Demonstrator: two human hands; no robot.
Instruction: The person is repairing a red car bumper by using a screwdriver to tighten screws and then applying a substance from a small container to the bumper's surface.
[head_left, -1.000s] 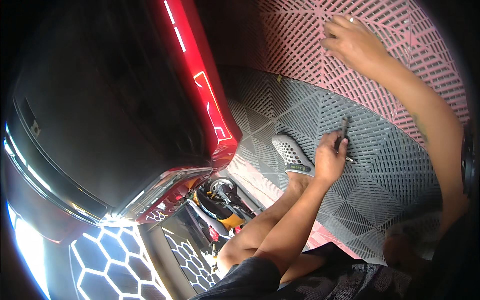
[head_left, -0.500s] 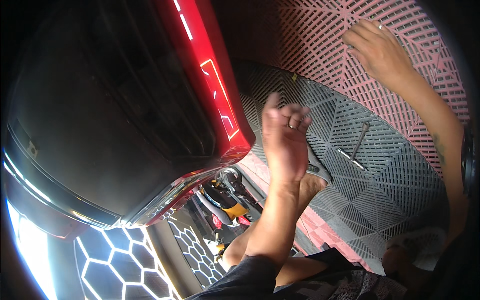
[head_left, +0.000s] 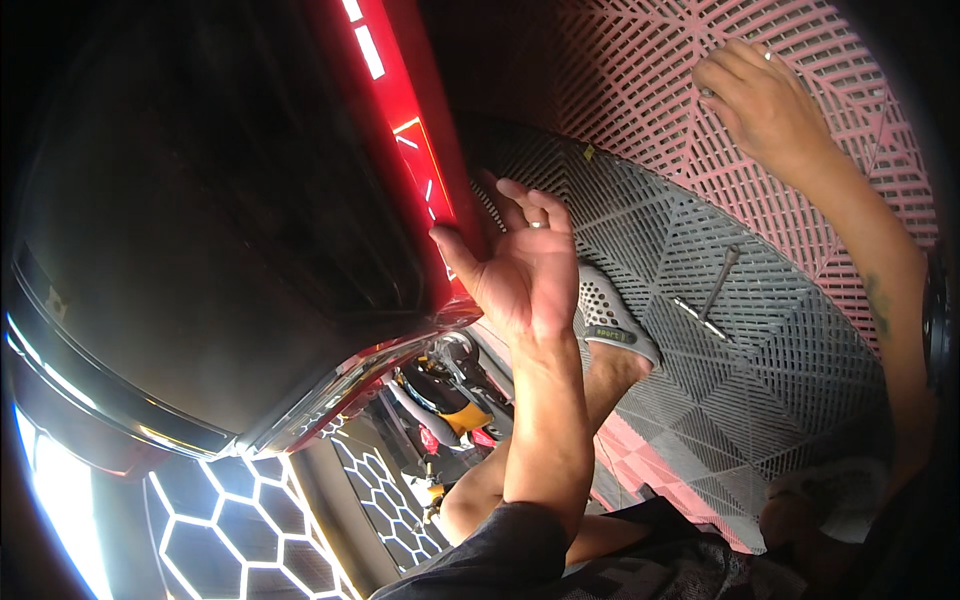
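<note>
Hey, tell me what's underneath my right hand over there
Pink slatted floor tiles show around your right hand and extend beneath it. The patch under the palm and curled fingers is covered, so anything lying there can't be seen.

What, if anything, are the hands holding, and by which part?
Left hand: open, nothing visibly held. Right hand: curled, palm hidden, so any hold can't be told. The metal tool isn't held.

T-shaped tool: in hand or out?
Out: the T-shaped tool lies on the gray floor, clear of the left hand and right hand.
</note>
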